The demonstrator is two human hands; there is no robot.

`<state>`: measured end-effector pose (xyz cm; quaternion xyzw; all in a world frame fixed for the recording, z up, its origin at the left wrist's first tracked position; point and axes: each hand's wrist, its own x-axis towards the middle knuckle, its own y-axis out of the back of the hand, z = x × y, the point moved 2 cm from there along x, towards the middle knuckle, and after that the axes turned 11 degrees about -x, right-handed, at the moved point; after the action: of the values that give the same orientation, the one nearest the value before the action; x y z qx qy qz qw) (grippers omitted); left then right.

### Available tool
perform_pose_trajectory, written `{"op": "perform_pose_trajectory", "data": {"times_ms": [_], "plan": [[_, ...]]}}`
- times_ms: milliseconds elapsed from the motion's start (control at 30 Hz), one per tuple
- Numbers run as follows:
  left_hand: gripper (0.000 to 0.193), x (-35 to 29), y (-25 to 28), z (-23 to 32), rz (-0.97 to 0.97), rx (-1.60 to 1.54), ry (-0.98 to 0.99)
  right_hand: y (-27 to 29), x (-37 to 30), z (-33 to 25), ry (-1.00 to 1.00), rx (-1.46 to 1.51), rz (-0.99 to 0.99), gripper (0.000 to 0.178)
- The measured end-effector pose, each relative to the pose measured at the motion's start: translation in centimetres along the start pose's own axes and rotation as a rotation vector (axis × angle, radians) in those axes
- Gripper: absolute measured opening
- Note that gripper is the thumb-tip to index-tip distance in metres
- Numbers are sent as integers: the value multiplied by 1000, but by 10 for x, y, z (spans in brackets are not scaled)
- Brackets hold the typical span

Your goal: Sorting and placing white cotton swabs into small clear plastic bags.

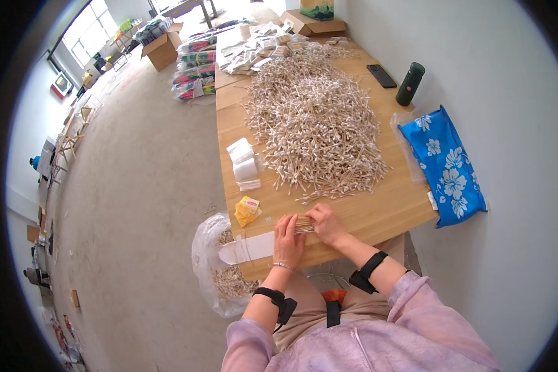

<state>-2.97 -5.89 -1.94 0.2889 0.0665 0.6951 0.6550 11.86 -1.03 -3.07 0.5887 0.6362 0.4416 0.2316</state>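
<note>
A small bundle of cotton swabs [304, 227] lies level between my two hands at the table's near edge. My left hand [288, 242] is closed over the bundle's left end, its fingers bent down together. From the other side, my right hand [328, 224] pinches the right end. A flat white strip [258, 247] runs out leftward from beside my left hand to the table's edge. Farther up the table spreads a large loose heap of cotton swabs [319, 118]. The undersides of my fingers are hidden.
Yellow packets [247, 211] and white plastic bags [243, 162] lie along the wooden table's left side. A clear bag of swabs [212, 263] stands below the left edge. A phone [381, 75], a dark green bottle [410, 84] and a blue flowered pouch [446, 167] sit near the wall.
</note>
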Motion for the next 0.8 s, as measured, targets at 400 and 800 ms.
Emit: {"op": "perform_pose_trajectory", "data": {"times_ms": [400, 800], "plan": [[44, -2, 2, -10, -106, 127, -92, 8, 25, -1, 59, -269, 128, 21], [52, -2, 3, -3, -53, 150, -56, 15, 31, 13, 75, -188, 44, 13]]}}
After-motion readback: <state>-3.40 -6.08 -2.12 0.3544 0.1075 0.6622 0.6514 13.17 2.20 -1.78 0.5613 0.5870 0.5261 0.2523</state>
